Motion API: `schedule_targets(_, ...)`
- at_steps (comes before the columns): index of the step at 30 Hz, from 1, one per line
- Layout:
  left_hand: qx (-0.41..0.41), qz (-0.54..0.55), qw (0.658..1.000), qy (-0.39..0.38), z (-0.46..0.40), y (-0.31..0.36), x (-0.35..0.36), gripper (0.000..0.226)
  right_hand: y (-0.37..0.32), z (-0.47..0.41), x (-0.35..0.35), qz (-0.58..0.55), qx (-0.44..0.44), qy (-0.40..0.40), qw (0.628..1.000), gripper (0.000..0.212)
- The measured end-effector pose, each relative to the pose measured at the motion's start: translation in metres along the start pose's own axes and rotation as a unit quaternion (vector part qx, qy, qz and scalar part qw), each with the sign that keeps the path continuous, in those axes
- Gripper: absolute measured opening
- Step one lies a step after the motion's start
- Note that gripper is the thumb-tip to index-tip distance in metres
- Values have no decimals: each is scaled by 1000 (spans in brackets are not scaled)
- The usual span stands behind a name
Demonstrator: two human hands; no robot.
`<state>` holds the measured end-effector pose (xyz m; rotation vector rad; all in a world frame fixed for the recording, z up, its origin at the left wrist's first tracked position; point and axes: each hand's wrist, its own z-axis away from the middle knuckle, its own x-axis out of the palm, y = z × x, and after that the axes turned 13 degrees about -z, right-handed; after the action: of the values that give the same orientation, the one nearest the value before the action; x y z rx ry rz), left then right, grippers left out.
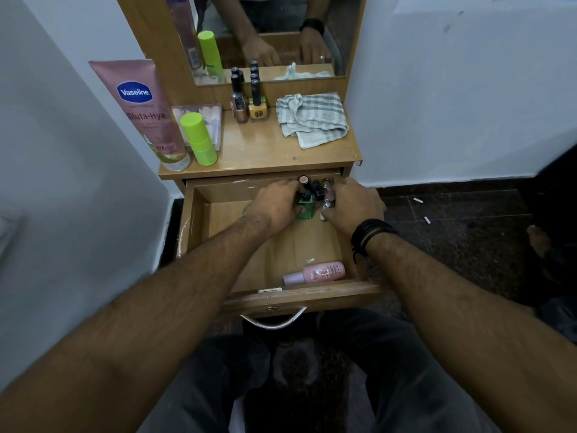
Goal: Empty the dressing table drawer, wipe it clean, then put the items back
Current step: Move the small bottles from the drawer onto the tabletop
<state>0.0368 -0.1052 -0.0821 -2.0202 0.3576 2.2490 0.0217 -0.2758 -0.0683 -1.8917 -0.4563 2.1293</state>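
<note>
White walls hem the narrow dressing table [265,151], where tube, nail polishes and cloth [312,120] already stand out; emptying looks partly done, wiping ahead. From the head view, in the open drawer [299,296] the left hand [274,204] and right hand [352,204] together clasp small bottles [307,201] at twelve o'clock, tight under the tabletop lip, while a pink bottle [318,271] lies at five o'clock.

We are in a home, in a corner used for dressing and grooming. A small wooden dressing table [265,151] stands against white walls [452,89], with a mirror [271,35] fixed above it. On the table we see a pink Vaseline lotion tube [140,110], a green stick [198,139], two nail polish bottles [248,104] and a folded checked cloth [312,118]. The open drawer [299,295] holds more cosmetics, among them a pink bottle [318,272]. The floor [452,229] is dark polished stone.
</note>
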Motion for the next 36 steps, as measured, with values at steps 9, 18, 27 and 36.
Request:
schedule_targets(9,5,1,1000,-2,13,-2,-8,41,1,8,-3,-23,-14,0,1000,38)
schedule_targets(18,7,2,999,40,44,-26,-76,42,-21,14,-33,-84,-29,34,995,23)
schedule_targets(27,-157,64,976,139,3,-48,-121,38,-89,-43,-84,-164,-74,93,979,23)
schedule_targets(36,-232,71,961,130,-40,-60,-130,39,-119,-101,-65,-254,-71,101,959,12)
